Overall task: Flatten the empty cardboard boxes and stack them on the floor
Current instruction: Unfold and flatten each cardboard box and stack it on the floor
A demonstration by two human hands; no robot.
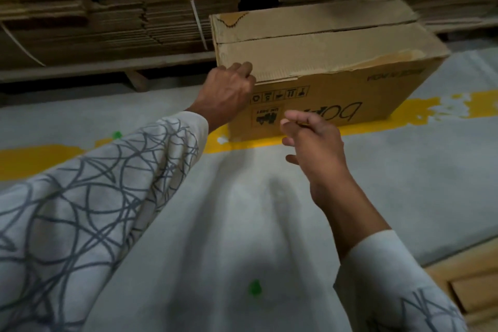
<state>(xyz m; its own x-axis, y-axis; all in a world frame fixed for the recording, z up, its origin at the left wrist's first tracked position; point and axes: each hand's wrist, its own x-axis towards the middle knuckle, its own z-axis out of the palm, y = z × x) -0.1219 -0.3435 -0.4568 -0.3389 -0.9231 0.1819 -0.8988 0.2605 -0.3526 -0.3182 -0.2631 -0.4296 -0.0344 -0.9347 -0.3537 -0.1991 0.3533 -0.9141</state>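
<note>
A closed brown cardboard box (331, 62) stands on the grey floor, its printing upside down on the side that faces me. Its two top flaps meet along a seam. My left hand (229, 91) grips the near left edge of the top flap, fingers curled over the rim. In front of the box's printed side my right hand (312, 140) hovers with fingers loosely spread, holding nothing and apart from the box.
Tall strapped stacks of flattened cardboard (121, 3) on low pallets fill the back wall behind the box. A worn yellow line (40, 156) crosses the floor under the box. More flat cardboard (474, 286) lies at the bottom right. Small green dots mark the floor.
</note>
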